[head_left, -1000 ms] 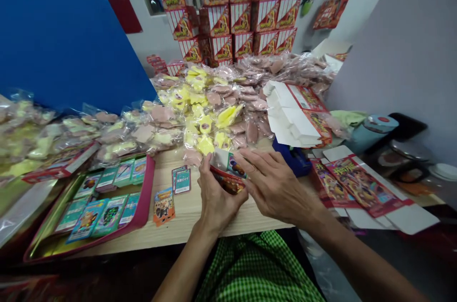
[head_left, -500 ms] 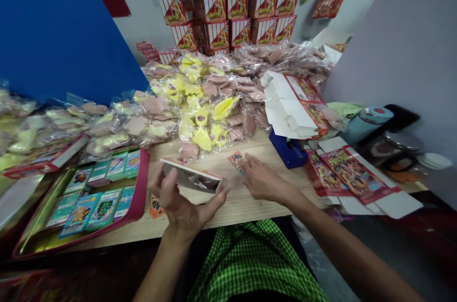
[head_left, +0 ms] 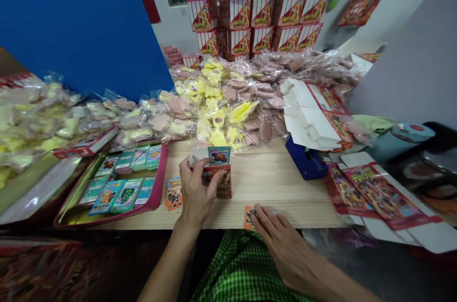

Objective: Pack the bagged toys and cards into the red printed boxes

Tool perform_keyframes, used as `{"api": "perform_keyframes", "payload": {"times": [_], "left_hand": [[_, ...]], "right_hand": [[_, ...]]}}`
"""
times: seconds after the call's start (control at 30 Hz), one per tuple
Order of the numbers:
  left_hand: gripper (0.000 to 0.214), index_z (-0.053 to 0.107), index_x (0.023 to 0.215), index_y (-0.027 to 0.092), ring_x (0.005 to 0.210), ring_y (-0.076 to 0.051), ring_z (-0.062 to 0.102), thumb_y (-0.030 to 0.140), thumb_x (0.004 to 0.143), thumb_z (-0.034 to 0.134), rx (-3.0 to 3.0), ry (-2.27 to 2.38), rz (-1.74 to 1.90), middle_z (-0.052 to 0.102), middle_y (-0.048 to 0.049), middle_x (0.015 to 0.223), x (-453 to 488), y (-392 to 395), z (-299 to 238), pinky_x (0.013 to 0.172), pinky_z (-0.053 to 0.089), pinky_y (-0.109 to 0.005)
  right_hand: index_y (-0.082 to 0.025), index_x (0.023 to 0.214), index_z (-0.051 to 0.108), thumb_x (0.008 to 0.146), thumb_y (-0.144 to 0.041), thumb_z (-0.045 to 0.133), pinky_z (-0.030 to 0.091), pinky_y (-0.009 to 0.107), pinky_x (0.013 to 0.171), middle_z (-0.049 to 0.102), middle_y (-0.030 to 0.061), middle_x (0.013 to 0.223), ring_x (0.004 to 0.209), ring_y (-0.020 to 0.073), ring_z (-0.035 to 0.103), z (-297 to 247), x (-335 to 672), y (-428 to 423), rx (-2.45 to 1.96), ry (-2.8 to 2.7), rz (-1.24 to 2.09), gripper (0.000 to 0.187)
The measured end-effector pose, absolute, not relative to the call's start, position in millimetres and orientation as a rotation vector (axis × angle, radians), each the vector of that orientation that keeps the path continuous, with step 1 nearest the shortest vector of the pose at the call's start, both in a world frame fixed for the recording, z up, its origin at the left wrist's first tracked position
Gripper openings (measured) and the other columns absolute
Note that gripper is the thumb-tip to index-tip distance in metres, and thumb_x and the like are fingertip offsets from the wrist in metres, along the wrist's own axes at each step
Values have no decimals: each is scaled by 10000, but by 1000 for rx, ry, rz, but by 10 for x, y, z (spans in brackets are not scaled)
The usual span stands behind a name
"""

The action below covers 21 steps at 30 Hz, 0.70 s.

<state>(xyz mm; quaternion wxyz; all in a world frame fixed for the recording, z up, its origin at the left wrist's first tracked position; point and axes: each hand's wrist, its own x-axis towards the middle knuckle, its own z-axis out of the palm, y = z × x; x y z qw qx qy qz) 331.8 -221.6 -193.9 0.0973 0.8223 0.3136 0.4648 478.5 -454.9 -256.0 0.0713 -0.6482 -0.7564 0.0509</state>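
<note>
In the head view, the left hand grips a small printed carton upright on the table. The right hand lies open, touching an orange card. Assembled red boxes stand stacked behind; flat box blanks remain unfolded at right.

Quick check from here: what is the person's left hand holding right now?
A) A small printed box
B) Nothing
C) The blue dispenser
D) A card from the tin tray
A: the left hand grips a small printed box above the wooden table, while the right hand rests on a small orange card.
</note>
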Motion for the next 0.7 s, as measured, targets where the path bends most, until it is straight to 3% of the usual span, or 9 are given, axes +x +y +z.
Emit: {"api": "perform_keyframes", "payload": {"times": [0.1,0.23,0.37,0.47,0.57,0.7], "left_hand": [[514,477,1386,234,1112,-265,612,325,925,684,2417,864,1283,558,-109,1211,3266,-2190,-1913,930,568,-419],[522,428,1417,246,1154,-264,630,276,944,647,2434,746,1188,588,-113,1257,3240,-2237,-1902,952,566,-409],[525,431,1419,256,1194,-265,622,236,943,652,2471,552,1271,610,-112,1259,3242,-2340,-1861,970,569,-407],[521,424,1429,232,1216,-252,614,204,954,637,2487,413,1305,618,-120,1267,3252,-2392,-1829,995,564,-399],[537,405,1454,205,1229,-241,609,198,965,629,2480,344,1336,617,-130,1279,3259,-2405,-1836,1010,558,-391],[557,404,1462,196,1237,-245,602,199,958,642,2440,359,1344,611,-140,1288,3243,-2379,-1908,1011,559,-388]], "right_hand": [[-113,1391,564,668,12,482,535,465,944,669,185,1269,1151,312,628,-2465,4877,-4622,-1799,-2192,161,739],[-180,1176,569,923,-45,430,530,303,673,705,74,942,797,195,655,-1701,5134,-4281,-1709,-1814,132,319],[-187,991,616,926,-36,445,456,390,769,659,73,889,831,234,596,-909,5215,-3858,-1638,-2015,-316,237],[-192,823,610,870,-35,476,406,444,771,607,98,786,796,283,521,-730,5122,-3558,-1717,-2307,-597,212],[-165,993,626,907,-82,487,414,463,808,628,135,904,869,315,516,-780,5038,-3301,-1689,-2417,-699,183],[-104,1283,523,966,-177,486,458,491,859,617,190,1191,1037,338,551,-912,5069,-3178,-1565,-2192,-670,327]]}}
